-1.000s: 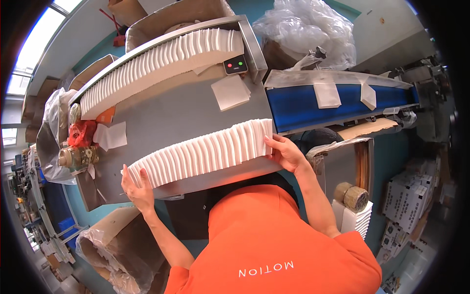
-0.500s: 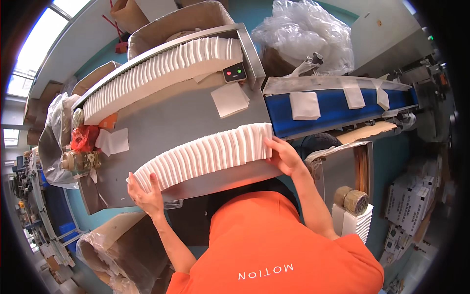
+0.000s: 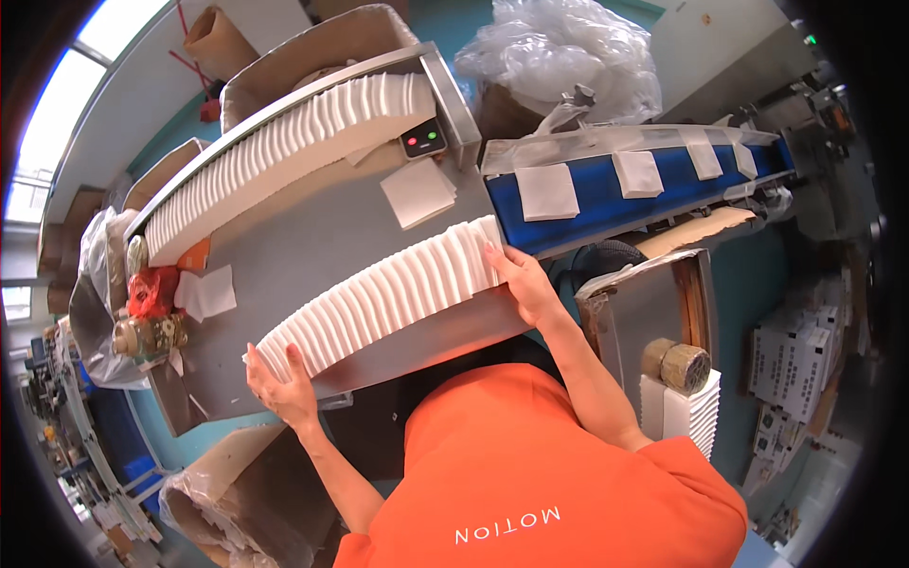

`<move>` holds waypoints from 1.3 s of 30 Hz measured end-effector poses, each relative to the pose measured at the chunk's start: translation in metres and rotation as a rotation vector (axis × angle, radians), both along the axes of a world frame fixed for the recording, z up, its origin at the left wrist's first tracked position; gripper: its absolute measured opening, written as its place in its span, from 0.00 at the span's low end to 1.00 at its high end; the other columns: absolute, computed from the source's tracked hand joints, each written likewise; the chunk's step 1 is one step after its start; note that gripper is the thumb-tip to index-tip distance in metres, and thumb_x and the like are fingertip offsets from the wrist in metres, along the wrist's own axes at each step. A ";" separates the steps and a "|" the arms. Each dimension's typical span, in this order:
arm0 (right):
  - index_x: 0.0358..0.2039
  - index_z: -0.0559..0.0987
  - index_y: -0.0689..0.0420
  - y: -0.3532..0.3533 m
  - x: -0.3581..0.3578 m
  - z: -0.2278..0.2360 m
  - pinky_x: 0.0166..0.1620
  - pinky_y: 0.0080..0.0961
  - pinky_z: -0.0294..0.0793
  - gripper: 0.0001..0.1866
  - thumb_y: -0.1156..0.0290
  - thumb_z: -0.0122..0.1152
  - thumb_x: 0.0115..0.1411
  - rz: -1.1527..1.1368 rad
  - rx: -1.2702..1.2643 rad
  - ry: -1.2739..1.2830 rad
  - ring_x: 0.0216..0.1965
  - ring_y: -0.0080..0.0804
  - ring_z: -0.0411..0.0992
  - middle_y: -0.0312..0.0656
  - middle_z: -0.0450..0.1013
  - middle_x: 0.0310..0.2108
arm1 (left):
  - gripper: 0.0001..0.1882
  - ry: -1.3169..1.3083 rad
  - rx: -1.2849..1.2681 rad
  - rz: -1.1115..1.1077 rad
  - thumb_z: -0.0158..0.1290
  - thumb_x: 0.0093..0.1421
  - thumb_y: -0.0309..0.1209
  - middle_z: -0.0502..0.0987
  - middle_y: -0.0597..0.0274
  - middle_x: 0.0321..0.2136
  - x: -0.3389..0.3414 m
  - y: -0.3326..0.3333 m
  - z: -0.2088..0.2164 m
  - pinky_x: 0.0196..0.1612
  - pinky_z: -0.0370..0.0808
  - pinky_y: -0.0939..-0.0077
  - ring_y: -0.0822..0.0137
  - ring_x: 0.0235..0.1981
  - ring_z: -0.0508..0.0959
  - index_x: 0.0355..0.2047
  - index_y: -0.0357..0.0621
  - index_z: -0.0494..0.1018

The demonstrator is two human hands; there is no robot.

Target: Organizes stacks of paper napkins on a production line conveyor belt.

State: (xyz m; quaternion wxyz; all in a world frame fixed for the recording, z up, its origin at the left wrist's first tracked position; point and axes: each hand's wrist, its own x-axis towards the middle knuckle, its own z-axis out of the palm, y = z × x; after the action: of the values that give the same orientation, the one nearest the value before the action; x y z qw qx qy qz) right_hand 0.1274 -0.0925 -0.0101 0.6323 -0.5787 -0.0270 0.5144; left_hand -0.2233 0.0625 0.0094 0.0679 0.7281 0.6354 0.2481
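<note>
Pressing a long row of white folded sheets [image 3: 383, 298] endwise at frame centre, the left hand [image 3: 281, 386] and right hand [image 3: 524, 282] lie flat against its ends on the grey surface [image 3: 312, 237]. Lifting next would require steady inward pressure.

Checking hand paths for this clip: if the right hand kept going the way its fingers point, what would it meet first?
The right hand points up and left along the near row of white folded sheets, already pressing its end. Beyond the row, probably the loose white sheet; depth is unclear.
</note>
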 end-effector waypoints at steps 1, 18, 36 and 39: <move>0.48 0.78 0.62 -0.006 0.005 -0.004 0.40 0.22 0.73 0.20 0.58 0.60 0.66 -0.010 0.002 -0.006 0.38 0.20 0.71 0.36 0.76 0.38 | 0.42 -0.001 -0.002 0.008 0.54 0.60 0.59 0.66 0.41 0.60 -0.001 0.000 0.000 0.65 0.59 0.51 0.45 0.64 0.62 0.64 0.42 0.63; 0.55 0.74 0.61 -0.031 0.022 -0.015 0.46 0.29 0.75 0.22 0.64 0.60 0.64 0.051 -0.036 0.263 0.46 0.30 0.75 0.41 0.77 0.45 | 0.39 -0.020 0.032 -0.039 0.56 0.61 0.56 0.68 0.43 0.59 0.017 -0.004 -0.001 0.64 0.60 0.52 0.46 0.63 0.64 0.63 0.42 0.64; 0.55 0.71 0.64 -0.025 0.027 -0.010 0.45 0.26 0.79 0.24 0.59 0.59 0.67 -0.225 -0.020 -0.004 0.43 0.30 0.77 0.44 0.76 0.44 | 0.41 -0.065 0.025 -0.044 0.56 0.59 0.60 0.68 0.43 0.58 0.035 -0.010 0.003 0.63 0.61 0.50 0.43 0.62 0.64 0.63 0.44 0.64; 0.51 0.74 0.66 -0.002 0.008 -0.008 0.47 0.23 0.74 0.30 0.48 0.58 0.66 0.043 -0.134 -0.399 0.41 0.29 0.76 0.45 0.77 0.44 | 0.41 -0.063 0.017 -0.042 0.57 0.59 0.59 0.69 0.44 0.58 0.040 -0.012 0.002 0.63 0.61 0.50 0.44 0.62 0.64 0.63 0.44 0.65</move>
State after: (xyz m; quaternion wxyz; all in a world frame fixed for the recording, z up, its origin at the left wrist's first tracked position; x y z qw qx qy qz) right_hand 0.1355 -0.0944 -0.0185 0.5634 -0.7092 -0.1297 0.4034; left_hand -0.1833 0.0501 0.0113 0.0868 0.7336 0.6154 0.2747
